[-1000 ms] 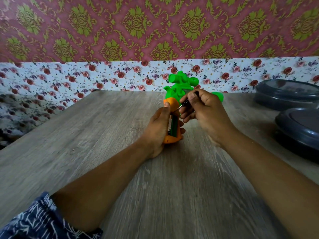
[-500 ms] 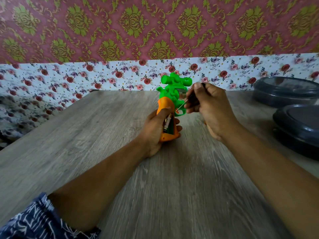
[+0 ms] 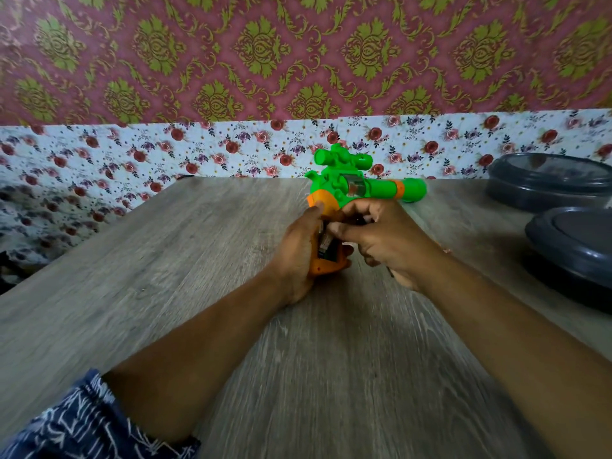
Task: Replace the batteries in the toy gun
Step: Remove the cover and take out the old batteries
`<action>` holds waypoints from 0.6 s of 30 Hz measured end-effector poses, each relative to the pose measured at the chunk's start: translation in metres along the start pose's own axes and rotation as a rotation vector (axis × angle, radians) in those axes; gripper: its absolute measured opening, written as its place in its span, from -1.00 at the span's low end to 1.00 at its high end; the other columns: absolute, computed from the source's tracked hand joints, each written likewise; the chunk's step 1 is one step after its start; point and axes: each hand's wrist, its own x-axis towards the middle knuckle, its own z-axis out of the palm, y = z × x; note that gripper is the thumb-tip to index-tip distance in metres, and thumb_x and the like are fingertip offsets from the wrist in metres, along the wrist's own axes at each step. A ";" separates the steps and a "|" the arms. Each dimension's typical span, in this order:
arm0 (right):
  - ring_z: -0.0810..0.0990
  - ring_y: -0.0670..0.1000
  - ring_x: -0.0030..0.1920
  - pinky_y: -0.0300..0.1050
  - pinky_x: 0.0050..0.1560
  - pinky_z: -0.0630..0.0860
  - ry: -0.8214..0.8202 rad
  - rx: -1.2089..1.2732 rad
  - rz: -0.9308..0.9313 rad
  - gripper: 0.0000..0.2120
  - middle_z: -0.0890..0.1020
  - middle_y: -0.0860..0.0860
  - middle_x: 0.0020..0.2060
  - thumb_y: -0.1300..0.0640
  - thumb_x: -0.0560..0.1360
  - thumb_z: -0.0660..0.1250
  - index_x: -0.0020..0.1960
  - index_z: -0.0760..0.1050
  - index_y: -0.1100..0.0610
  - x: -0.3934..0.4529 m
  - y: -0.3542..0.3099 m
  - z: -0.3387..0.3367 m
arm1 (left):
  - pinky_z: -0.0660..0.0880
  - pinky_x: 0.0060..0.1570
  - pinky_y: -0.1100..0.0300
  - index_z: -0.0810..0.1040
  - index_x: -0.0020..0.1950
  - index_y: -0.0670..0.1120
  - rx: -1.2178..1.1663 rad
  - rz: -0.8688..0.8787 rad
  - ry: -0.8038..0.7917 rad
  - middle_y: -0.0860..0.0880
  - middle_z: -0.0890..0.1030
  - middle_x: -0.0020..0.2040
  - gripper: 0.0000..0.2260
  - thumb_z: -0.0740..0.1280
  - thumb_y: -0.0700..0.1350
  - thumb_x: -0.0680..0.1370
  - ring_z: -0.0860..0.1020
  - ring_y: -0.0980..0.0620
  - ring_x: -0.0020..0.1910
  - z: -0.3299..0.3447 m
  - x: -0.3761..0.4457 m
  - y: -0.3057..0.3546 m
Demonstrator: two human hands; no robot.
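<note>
The toy gun (image 3: pixel 351 185) is green with an orange grip and stands upright on the wooden table (image 3: pixel 198 276), barrel pointing right. My left hand (image 3: pixel 298 253) wraps the orange grip from the left. The grip's battery compartment faces me with its cover off, and a battery (image 3: pixel 326 244) shows inside. My right hand (image 3: pixel 384 240) is closed against the compartment, its fingertips touching the top of the battery. A dark bit of the small screwdriver (image 3: pixel 361 221) peeks out between its fingers; the rest is hidden in the hand.
Two dark grey round containers with lids stand at the right, one at the back (image 3: pixel 549 180) and one nearer (image 3: pixel 576 246). A floral-papered wall (image 3: pixel 231 150) rises behind the table's far edge. A blue patterned sleeve (image 3: pixel 82 422) is at the bottom left.
The gun has turned so its barrel points right. My right hand came down from the gun's body to the battery compartment, and the screwdriver tip no longer shows.
</note>
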 end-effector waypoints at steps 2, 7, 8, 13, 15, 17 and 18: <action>0.20 -0.16 -0.66 -0.34 -0.56 0.12 0.049 0.036 0.061 -0.93 0.56 0.14 -0.31 0.27 0.43 0.37 -0.21 0.51 0.16 0.002 -0.007 -0.017 | 0.54 -0.33 0.23 0.51 0.05 -0.06 -0.030 -0.034 0.012 -0.07 0.59 -0.21 -0.57 -0.03 0.18 0.60 0.56 0.01 -0.30 0.000 0.000 0.001; 0.20 -0.15 -0.71 -0.38 -0.63 0.15 0.303 -0.176 0.217 -0.94 0.61 0.23 -0.14 0.31 0.43 0.35 -0.10 0.55 0.25 0.005 -0.015 -0.083 | 0.57 -0.24 0.15 0.43 0.21 -0.14 -0.109 -0.046 0.045 -0.14 0.54 -0.18 -0.52 -0.01 0.19 0.60 0.55 -0.03 -0.26 -0.003 0.002 0.001; 0.20 -0.12 -0.70 -0.36 -0.61 0.15 0.325 -0.272 0.266 -0.97 0.59 0.24 -0.17 0.32 0.42 0.35 -0.14 0.54 0.26 0.004 -0.013 -0.091 | 0.55 -0.23 0.14 0.42 0.22 -0.14 -0.116 -0.045 0.046 -0.14 0.54 -0.20 -0.53 0.00 0.19 0.60 0.54 -0.03 -0.27 -0.003 0.003 0.000; 0.17 -0.08 -0.77 -0.43 -0.65 0.14 0.244 -0.526 0.498 -0.83 0.50 0.10 -0.65 0.36 0.40 0.34 -0.37 0.48 0.35 0.001 -0.003 -0.108 | 0.51 -0.26 0.14 0.45 0.15 -0.12 -0.101 -0.028 0.029 -0.12 0.55 -0.25 -0.57 0.01 0.18 0.60 0.55 -0.02 -0.32 -0.005 0.005 -0.002; 0.19 -0.11 -0.82 -0.46 -0.72 0.11 0.217 -0.564 0.533 -0.81 0.52 0.16 -0.57 0.37 0.43 0.32 -0.35 0.46 0.37 -0.001 0.000 -0.108 | 0.52 -0.26 0.13 0.46 0.13 -0.10 -0.090 -0.026 0.021 -0.11 0.55 -0.24 -0.57 0.00 0.19 0.60 0.56 -0.02 -0.31 -0.005 0.004 -0.002; 0.27 -0.12 -0.81 -0.42 -0.72 0.17 0.174 -0.598 0.571 -0.82 0.51 0.17 -0.52 0.37 0.45 0.31 -0.32 0.45 0.36 -0.001 0.007 -0.108 | 0.52 -0.25 0.11 0.46 0.14 -0.10 -0.088 -0.028 0.018 -0.11 0.55 -0.23 -0.56 0.00 0.19 0.59 0.56 -0.01 -0.31 -0.005 0.004 -0.002; 0.33 -0.12 -0.79 -0.39 -0.70 0.24 0.156 -0.613 0.587 -0.82 0.51 0.16 -0.54 0.37 0.46 0.31 -0.31 0.44 0.34 0.000 0.011 -0.108 | 0.52 -0.25 0.10 0.45 0.16 -0.11 -0.089 -0.030 0.017 -0.11 0.55 -0.23 -0.56 0.01 0.19 0.59 0.56 -0.02 -0.30 -0.005 0.003 -0.002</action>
